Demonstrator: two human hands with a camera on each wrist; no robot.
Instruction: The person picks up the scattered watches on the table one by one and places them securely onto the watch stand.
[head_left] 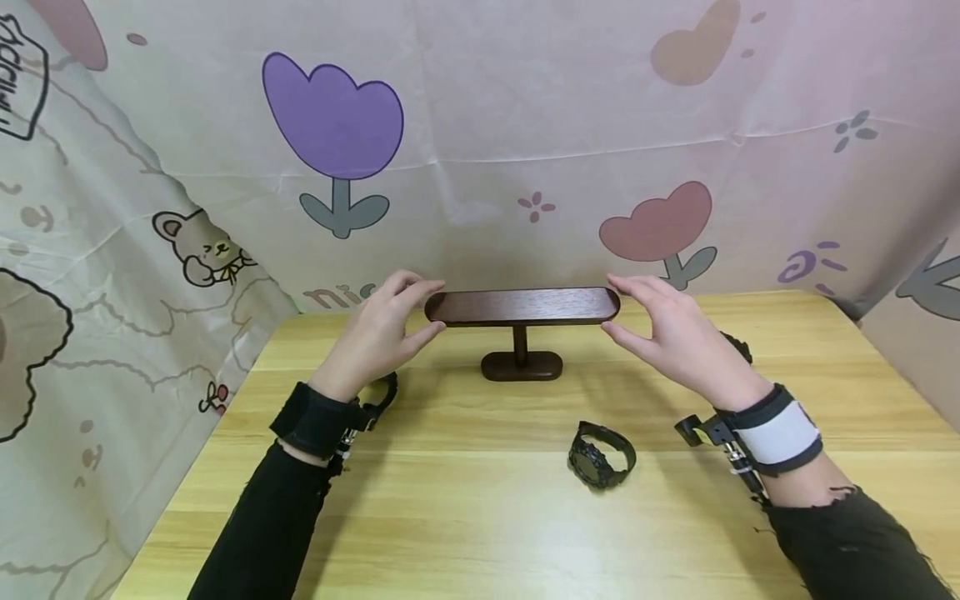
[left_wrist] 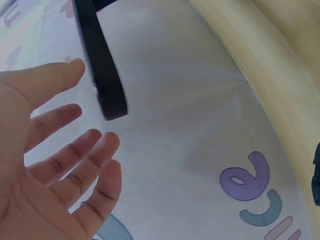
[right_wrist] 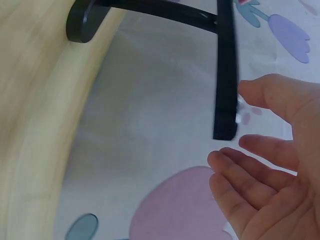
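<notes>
One dark brown wooden stand (head_left: 522, 307), finely grained, with one long round-ended bar (head_left: 480, 309), one post (head_left: 521, 343) and one rounded base (head_left: 521, 369), is between the left hand (head_left: 375, 335) and the right hand (head_left: 678, 337). Both hands are released, thumbs and fingers apart and slightly bent around the bar's ends. One black watch (head_left: 591, 464), its strap looped, lies on the wood-patterned surface (head_left: 465, 525), nearer the person than the right hand.
</notes>
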